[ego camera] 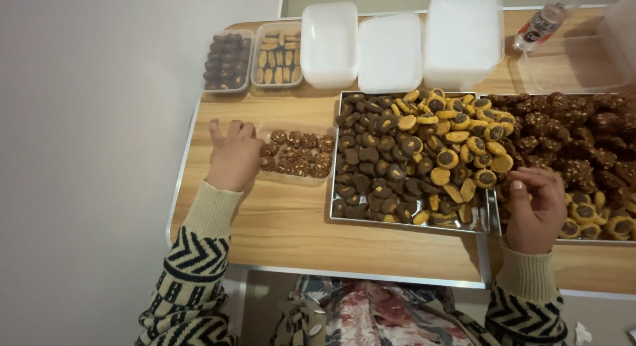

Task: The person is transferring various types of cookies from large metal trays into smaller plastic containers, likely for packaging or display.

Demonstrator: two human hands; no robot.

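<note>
My left hand [234,155] rests on the left end of a small clear container [296,179] half filled with nut-covered chocolate cookies, fingers curled over its edge. My right hand [535,207] is closed with bent fingers over the left edge of the right metal tray [495,221], among dark nut-covered cookies [576,140] and round yellow cookies with chocolate centres; whether it grips a cookie is hidden. Between the hands lies a square metal tray [334,217] heaped with dark chocolate cookies and yellow chocolate-centred cookies [457,144].
At the back of the wooden table [278,220] stand two small filled clear containers [228,62], [277,54], three white lidded tubs [389,53], a large clear tub [583,61] and a lying plastic bottle [540,24]. A white wall is at left.
</note>
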